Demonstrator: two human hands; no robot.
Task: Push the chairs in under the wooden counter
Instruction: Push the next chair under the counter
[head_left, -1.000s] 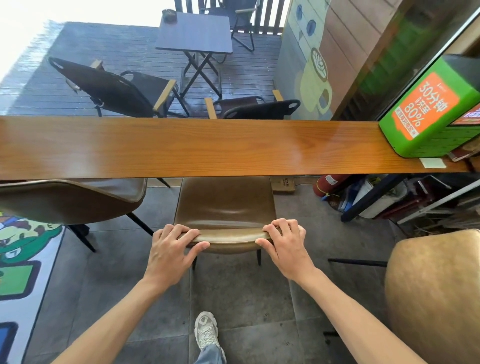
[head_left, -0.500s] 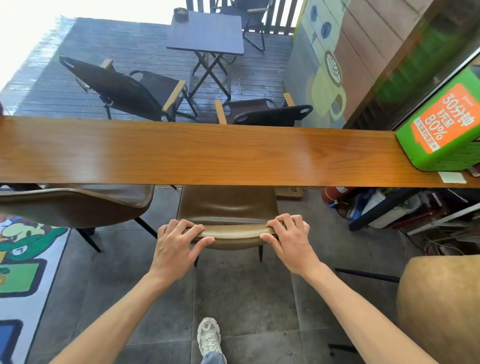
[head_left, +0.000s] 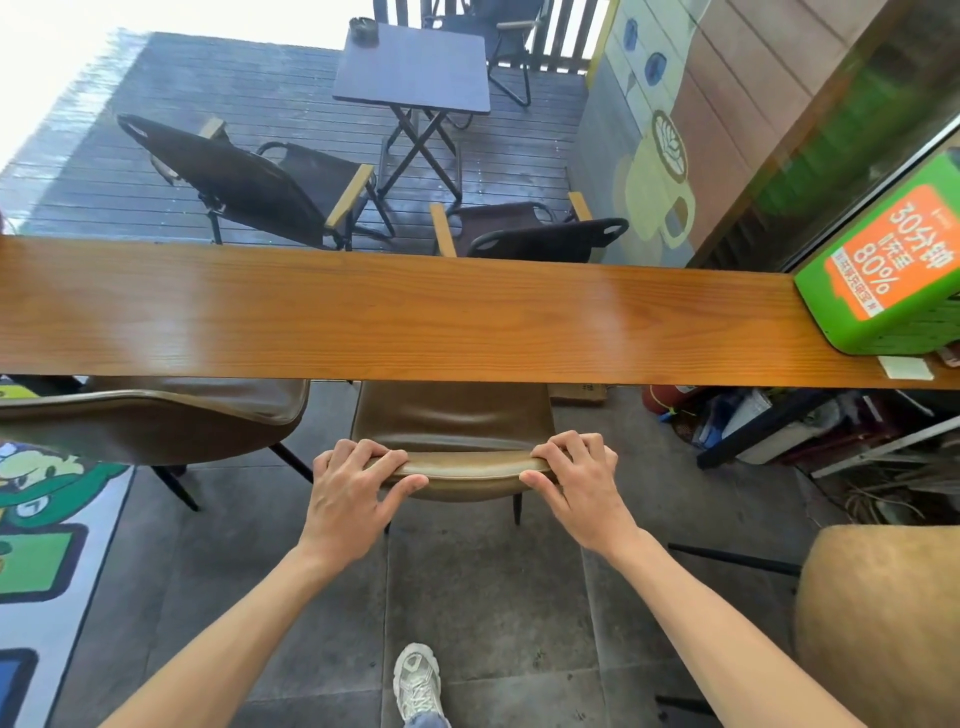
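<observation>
Head view, looking down: we grip the top edge of the middle chair's backrest with both hands. Our left hand wraps the rail's left end, fingers curled over the top and thumb pressed along the near face; our right hand mirrors it on the right end. Both hands are closed on the rail. The chair sits at 12 o'clock from our hands, its seat already partly beneath the counter, the backrest just short of the counter's near edge. A second chair stands at 9 o'clock, its seat also partly under the counter and its back clear of it. A third chair shows at 4 o'clock, well apart from the counter. A green box rests on the counter's right end, at 2 o'clock. Our shoe stands on the grey floor tiles at 6 o'clock.
</observation>
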